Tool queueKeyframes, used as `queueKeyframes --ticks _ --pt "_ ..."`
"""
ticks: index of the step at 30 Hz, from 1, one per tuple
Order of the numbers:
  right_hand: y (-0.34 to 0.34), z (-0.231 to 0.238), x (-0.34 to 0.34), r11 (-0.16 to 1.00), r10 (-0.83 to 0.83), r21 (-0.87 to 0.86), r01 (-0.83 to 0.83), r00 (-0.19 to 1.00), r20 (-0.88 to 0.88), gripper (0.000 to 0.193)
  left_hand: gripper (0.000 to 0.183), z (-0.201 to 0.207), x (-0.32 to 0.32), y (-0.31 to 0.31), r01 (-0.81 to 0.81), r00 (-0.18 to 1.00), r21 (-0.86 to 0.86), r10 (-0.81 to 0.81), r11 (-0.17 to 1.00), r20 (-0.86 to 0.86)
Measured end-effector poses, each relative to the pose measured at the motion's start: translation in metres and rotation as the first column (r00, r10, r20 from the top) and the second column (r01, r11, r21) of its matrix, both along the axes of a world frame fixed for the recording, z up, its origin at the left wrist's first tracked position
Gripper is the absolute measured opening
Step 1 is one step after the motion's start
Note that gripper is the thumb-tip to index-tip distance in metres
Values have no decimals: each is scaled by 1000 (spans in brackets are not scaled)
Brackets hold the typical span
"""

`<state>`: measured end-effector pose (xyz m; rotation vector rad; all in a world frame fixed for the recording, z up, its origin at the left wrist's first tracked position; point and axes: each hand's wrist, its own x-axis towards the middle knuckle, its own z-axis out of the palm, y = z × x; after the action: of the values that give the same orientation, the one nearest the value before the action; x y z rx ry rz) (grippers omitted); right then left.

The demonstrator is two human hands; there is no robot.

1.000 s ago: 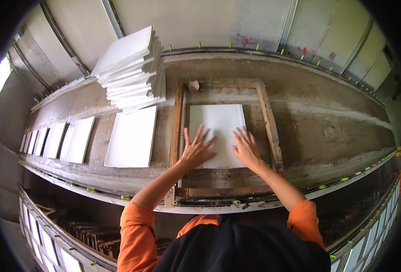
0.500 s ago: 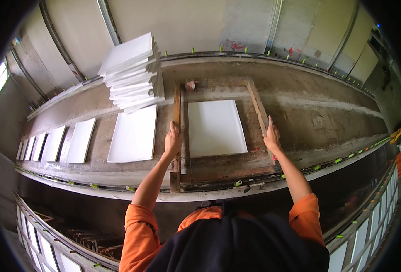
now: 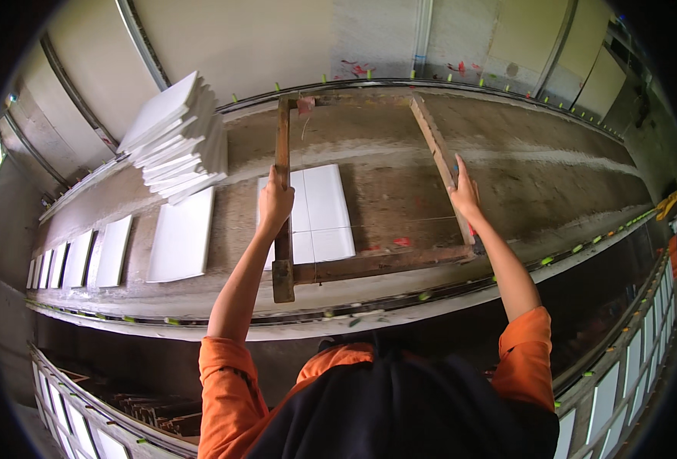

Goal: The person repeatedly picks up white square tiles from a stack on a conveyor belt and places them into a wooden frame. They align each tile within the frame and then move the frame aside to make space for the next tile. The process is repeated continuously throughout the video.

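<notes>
Both of my hands grip a rectangular wooden frame by its two side bars, holding it over the long brown table. My left hand is closed round the left bar. On the right bar, my right hand is closed, with a finger stretched along the wood. Thin threads or wires cross the frame's opening. Beneath its left part lies a white square sheet, partly covered by the left bar and my left hand. A small reddish piece sits at the frame's far left corner.
A fanned stack of white sheets stands at the back left. Several single sheets lie in a row leftward along the table. Green pegs line the table edges, and a pale panelled wall rises behind. More white panels rest on lower tables.
The frame has shifted to the right relative to the white sheet and looks raised off the table, carried by both hands. The view has turned, so the stack and row appear further left.
</notes>
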<state>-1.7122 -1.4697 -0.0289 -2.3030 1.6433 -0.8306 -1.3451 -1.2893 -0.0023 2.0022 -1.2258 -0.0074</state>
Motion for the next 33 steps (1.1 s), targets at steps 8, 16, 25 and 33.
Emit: queueKeyframes --ticks 8,16,25,33 --pt "-62 -14 -144 999 -36 -30 36 999 2 80 67 -32 -139 -85 47 987 86 -33 995 -156" --pt "-71 -31 -187 983 -64 161 82 991 -116 79 66 -74 -195 -85 -12 988 173 38 985 -152" --pt "-81 -41 -187 996 10 89 -8 1000 -29 75 65 -75 -200 -76 -49 986 186 77 981 -148" --pt "-73 -33 -179 972 76 228 -59 995 -64 70 66 -98 -191 -74 -53 988 157 74 986 -134"
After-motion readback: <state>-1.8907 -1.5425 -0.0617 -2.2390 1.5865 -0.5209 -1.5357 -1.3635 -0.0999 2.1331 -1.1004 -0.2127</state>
